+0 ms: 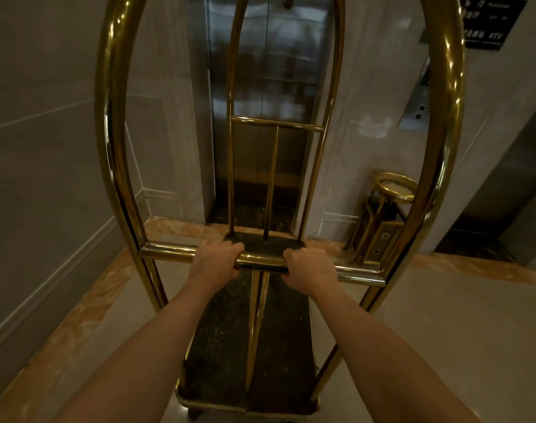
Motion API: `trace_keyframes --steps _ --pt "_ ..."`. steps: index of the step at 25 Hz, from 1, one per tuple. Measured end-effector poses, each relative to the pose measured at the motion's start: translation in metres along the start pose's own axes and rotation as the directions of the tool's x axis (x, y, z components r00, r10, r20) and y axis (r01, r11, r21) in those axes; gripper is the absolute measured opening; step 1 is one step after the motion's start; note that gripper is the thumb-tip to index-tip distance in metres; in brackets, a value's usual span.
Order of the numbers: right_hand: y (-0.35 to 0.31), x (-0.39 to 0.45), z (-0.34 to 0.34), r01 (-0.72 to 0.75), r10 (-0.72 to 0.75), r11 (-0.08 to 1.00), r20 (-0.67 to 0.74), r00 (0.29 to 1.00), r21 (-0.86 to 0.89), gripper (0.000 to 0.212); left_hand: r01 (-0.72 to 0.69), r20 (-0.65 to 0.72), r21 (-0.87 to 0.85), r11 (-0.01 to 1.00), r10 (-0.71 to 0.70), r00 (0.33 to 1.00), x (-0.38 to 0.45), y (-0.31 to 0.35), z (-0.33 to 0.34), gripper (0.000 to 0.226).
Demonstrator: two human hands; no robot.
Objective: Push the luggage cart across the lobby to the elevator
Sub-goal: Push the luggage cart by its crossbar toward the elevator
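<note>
Brass cart (117,123), head view: left hand (216,261) and right hand (311,270) each wrap the crossbar (169,250), fingers curled over it. The cart's far end faces the closed elevator (266,71); an ash stand (382,215) stands right of it.

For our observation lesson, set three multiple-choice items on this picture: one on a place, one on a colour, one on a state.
1. Where does the ashtray stand sit?
A. right of the elevator doors
B. on the cart
C. left of the doors

2. What colour is the cart frame?
A. gold
B. white
C. red

3. The elevator doors are:
A. wide open
B. closed
C. half open

Answers: 1 A, it stands by the right wall; 2 A, shiny gold tubes; 3 B, panels meet at the seam.
</note>
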State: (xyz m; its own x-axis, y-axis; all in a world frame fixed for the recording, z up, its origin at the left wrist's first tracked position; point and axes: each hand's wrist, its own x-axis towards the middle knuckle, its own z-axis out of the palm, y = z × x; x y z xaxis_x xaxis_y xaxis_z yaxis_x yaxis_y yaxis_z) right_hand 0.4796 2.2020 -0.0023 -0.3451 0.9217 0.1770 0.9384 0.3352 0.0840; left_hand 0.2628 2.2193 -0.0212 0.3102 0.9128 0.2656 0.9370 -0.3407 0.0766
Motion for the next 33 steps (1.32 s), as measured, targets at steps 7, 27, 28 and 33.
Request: trace_keyframes --steps 7,27,28,33 --pt "0.017 0.045 0.010 -0.034 0.034 0.998 -0.013 0.999 -0.044 0.022 -0.046 0.027 0.004 0.999 0.046 0.999 0.048 -0.015 0.009 0.024" --pt "0.044 0.121 0.025 -0.052 0.054 0.997 0.052 0.997 -0.053 0.022 -0.019 0.126 0.057 0.998 0.011 0.992 0.128 -0.038 0.024 0.028" --pt "0.045 0.123 0.025 -0.052 0.055 0.997 0.051 0.997 -0.051 0.022 -0.017 0.123 0.055 0.998 0.010 0.992 0.129 -0.038 0.025 0.028" --pt "0.047 0.127 0.026 -0.041 0.043 0.998 0.052 0.998 -0.052 0.022 -0.010 0.112 0.037 0.999 0.006 0.994 0.134 -0.040 0.027 0.029"
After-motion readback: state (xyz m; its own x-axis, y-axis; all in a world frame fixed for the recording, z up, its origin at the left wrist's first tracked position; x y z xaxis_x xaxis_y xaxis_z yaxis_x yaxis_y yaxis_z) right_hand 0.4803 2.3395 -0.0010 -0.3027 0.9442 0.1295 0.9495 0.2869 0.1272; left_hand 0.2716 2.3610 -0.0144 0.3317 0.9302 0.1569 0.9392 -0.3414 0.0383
